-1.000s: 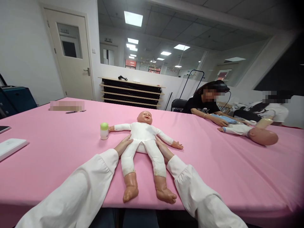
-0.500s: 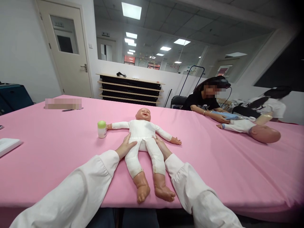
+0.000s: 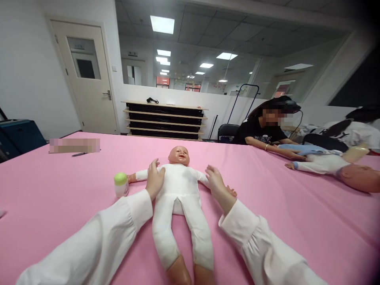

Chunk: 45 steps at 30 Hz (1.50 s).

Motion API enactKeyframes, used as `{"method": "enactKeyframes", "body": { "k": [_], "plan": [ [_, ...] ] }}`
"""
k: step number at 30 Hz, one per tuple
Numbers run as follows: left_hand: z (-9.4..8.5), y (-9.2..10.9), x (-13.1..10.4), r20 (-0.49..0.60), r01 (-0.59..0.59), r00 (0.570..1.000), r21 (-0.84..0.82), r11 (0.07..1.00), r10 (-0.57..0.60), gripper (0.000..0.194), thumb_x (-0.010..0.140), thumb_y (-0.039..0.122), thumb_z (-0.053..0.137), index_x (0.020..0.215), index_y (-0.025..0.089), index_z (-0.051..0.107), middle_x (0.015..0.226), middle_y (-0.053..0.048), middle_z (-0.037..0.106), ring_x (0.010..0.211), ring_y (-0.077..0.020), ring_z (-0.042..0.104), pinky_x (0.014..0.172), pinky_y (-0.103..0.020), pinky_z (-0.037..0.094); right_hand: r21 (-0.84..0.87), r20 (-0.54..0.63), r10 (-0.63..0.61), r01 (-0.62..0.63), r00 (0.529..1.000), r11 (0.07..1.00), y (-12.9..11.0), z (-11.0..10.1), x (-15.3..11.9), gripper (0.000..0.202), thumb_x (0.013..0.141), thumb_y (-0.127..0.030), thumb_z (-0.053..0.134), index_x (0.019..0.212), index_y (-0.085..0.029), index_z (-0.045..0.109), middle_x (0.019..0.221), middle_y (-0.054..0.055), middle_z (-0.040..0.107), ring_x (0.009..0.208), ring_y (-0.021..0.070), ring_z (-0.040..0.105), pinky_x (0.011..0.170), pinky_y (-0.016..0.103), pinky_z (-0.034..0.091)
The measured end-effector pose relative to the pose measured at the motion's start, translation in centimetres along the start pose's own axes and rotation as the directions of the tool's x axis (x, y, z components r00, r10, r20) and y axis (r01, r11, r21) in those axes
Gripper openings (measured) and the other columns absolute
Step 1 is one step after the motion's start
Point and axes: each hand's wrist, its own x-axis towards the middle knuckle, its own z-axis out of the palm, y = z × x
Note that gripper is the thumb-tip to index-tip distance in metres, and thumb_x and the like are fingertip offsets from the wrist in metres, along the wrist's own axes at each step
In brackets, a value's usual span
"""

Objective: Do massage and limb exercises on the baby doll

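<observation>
A baby doll (image 3: 179,184) with a white cloth body lies face up on the pink-covered table (image 3: 89,178), its head away from me. Beside its chest, over the arm at the left of the view, is my left hand (image 3: 155,179), open with the fingers apart. My right hand (image 3: 218,184) is open too, at the doll's other arm, fingers pointing toward the shoulder. Neither hand grips anything; whether they touch the doll's arms I cannot tell. Near the doll's left-side hand stands a small white jar with a green lid (image 3: 121,185). The doll's feet run out of view.
Across the table on the right, a person in a black shirt (image 3: 264,128) handles a second baby doll (image 3: 323,164). A pen (image 3: 79,153) lies at the far left. Behind are a shelf unit (image 3: 164,118) and a black chair (image 3: 228,131).
Both hands have left the doll's hips and moved up beside its chest and arms, fingers now spread. The doll appears closer to me as the view has shifted.
</observation>
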Motion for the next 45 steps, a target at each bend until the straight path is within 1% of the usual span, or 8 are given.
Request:
{"method": "enactKeyframes", "body": {
  "k": [3, 6, 11, 14, 18, 30, 40, 45],
  "plan": [
    [3.7, 2.2, 5.2, -0.058, 0.014, 0.998, 0.005, 1.0, -0.013, 0.047, 0.078, 0.018, 0.048, 0.125, 0.012, 0.043, 0.125, -0.015, 0.049, 0.12, -0.0223, 0.044, 0.104, -0.037, 0.032, 0.02, 0.009, 0.029, -0.029, 1.0, 0.999, -1.6, 3.0, 5.3, 0.041, 0.071, -0.031, 0.053, 0.111, -0.022, 0.054, 0.133, 0.007, 0.047, 0.123, 0.0202, 0.043, 0.105, 0.037, 0.034],
    [7.5, 2.7, 9.1, -0.01, 0.084, 0.996, -0.003, 0.996, -0.084, 0.054, 0.079, 0.021, 0.048, 0.131, 0.009, 0.039, 0.135, -0.016, 0.041, 0.129, -0.0229, 0.035, 0.107, -0.033, 0.027, 0.037, 0.036, 0.045, -0.047, 0.998, 0.998, -1.9, 7.1, 8.6, 0.047, 0.07, -0.025, 0.051, 0.117, -0.019, 0.051, 0.136, 0.009, 0.044, 0.126, 0.0187, 0.04, 0.105, 0.033, 0.033],
    [10.7, 0.5, 10.9, 0.136, 0.029, 0.99, 0.035, 0.999, -0.033, 0.054, 0.078, 0.018, 0.046, 0.13, 0.006, 0.043, 0.137, -0.016, 0.041, 0.129, -0.0222, 0.036, 0.108, -0.031, 0.026, 0.127, 0.183, -0.121, 0.099, 0.976, 0.987, 0.8, 11.3, 10.6, 0.055, 0.062, -0.016, 0.048, 0.116, -0.018, 0.054, 0.133, 0.006, 0.048, 0.122, 0.0188, 0.044, 0.105, 0.034, 0.034],
    [10.8, -0.7, 10.2, 0.07, -0.112, 0.992, 0.107, 0.988, 0.105, 0.045, 0.077, 0.02, 0.048, 0.121, 0.011, 0.053, 0.128, -0.012, 0.051, 0.122, -0.0215, 0.043, 0.107, -0.032, 0.029, 0.139, 0.24, -0.231, 0.203, 0.943, 0.969, 2.1, 11.7, 10.9, 0.043, 0.064, -0.02, 0.048, 0.104, -0.019, 0.062, 0.123, 0.004, 0.057, 0.117, 0.0191, 0.049, 0.105, 0.036, 0.034],
    [10.5, -1.0, 9.6, 0.002, -0.15, 0.989, 0.105, 0.983, 0.151, 0.043, 0.076, 0.023, 0.052, 0.118, 0.012, 0.055, 0.125, -0.01, 0.054, 0.118, -0.0205, 0.046, 0.105, -0.031, 0.032, 0.082, 0.231, -0.309, 0.298, 0.923, 0.951, 2.4, 11.8, 10.6, 0.039, 0.066, -0.021, 0.049, 0.102, -0.018, 0.063, 0.12, 0.005, 0.058, 0.116, 0.0181, 0.049, 0.106, 0.034, 0.033],
    [10.8, -1.1, 10.1, -0.005, -0.094, 0.996, 0.025, 0.995, 0.094, 0.037, 0.083, 0.016, 0.037, 0.111, 0.014, 0.061, 0.122, -0.007, 0.057, 0.115, -0.0172, 0.05, 0.103, -0.03, 0.036, 0.001, 0.095, -0.234, 0.235, 0.968, 0.972, 1.4, 12.0, 9.6, 0.037, 0.071, -0.018, 0.035, 0.095, -0.016, 0.063, 0.11, 0.005, 0.063, 0.109, 0.0161, 0.053, 0.102, 0.033, 0.037],
    [10.5, -1.1, 9.8, 0.007, -0.165, 0.986, 0.045, 0.985, 0.165, 0.037, 0.078, 0.022, 0.051, 0.113, 0.015, 0.059, 0.119, -0.009, 0.058, 0.111, -0.0198, 0.052, 0.1, -0.032, 0.039, -0.025, 0.13, -0.314, 0.32, 0.94, 0.947, 1.5, 11.7, 9.2, 0.035, 0.068, -0.028, 0.052, 0.1, -0.018, 0.061, 0.114, 0.006, 0.061, 0.11, 0.0197, 0.052, 0.102, 0.036, 0.036],
    [10.8, -1.5, 10.2, 0.001, -0.133, 0.991, 0.014, 0.991, 0.133, 0.035, 0.083, 0.02, 0.04, 0.111, 0.013, 0.061, 0.12, -0.009, 0.058, 0.113, -0.0177, 0.051, 0.101, -0.03, 0.038, -0.023, 0.083, -0.269, 0.272, 0.96, 0.962, 1.4, 12.0, 9.4, 0.034, 0.074, -0.022, 0.038, 0.096, -0.017, 0.063, 0.11, 0.005, 0.063, 0.108, 0.0177, 0.054, 0.101, 0.035, 0.037]
  ]
}}
